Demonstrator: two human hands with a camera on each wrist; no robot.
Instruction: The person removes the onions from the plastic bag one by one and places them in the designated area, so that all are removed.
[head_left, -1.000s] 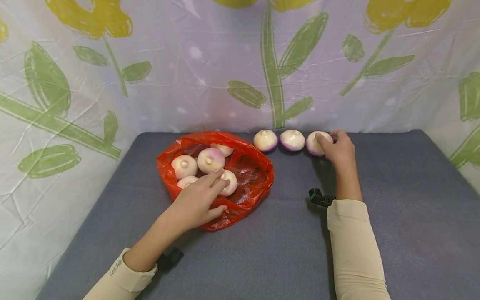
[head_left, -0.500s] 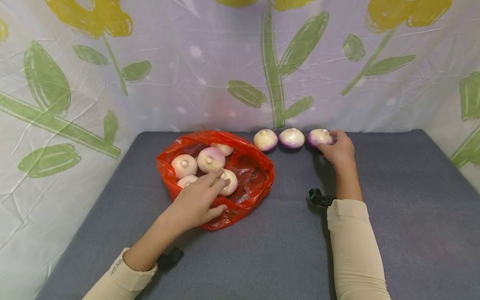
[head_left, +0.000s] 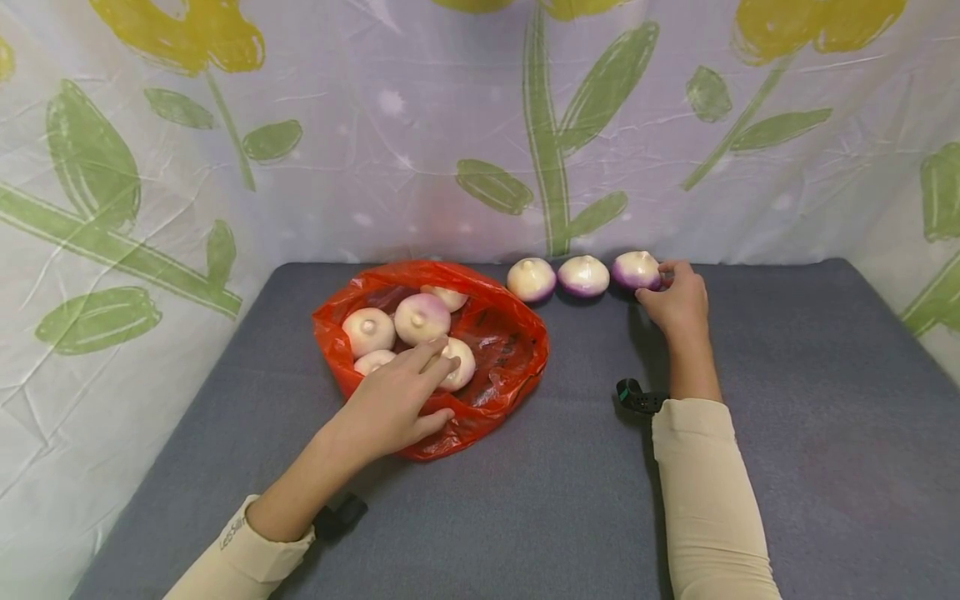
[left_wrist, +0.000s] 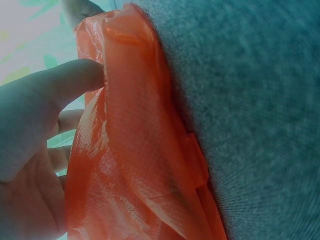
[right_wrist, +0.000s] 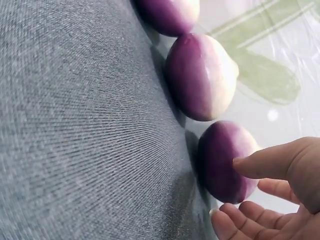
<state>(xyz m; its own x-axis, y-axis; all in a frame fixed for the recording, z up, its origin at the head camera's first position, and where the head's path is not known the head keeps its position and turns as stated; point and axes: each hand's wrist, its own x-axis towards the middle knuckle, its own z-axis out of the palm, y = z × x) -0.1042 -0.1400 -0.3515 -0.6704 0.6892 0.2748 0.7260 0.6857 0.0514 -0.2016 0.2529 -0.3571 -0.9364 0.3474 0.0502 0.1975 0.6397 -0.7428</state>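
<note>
Head view: right hand (head_left: 680, 302), fingers apart, is bracketing the far-right turnip (head_left: 634, 269), which a bump might roll; left hand (head_left: 393, 402), also apart, is overlapping the bag (head_left: 467, 432).

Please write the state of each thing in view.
Red plastic bag: mouth open.
Round purple-white vegetables in bag: loose, five visible.
Matching vegetables on grey table: three in a row.
Left hand: extended over bag.
Right hand: relaxed, at rightmost vegetable.
Pale flower-printed curtain: hanging.
Black wrist devices: worn.

Pale cloth backdrop (head_left: 360, 192) — printed yellow flowers (head_left: 232, 50), green leaves (head_left: 493, 187) — behind grey fabric-covered table (head_left: 810, 400).
</note>
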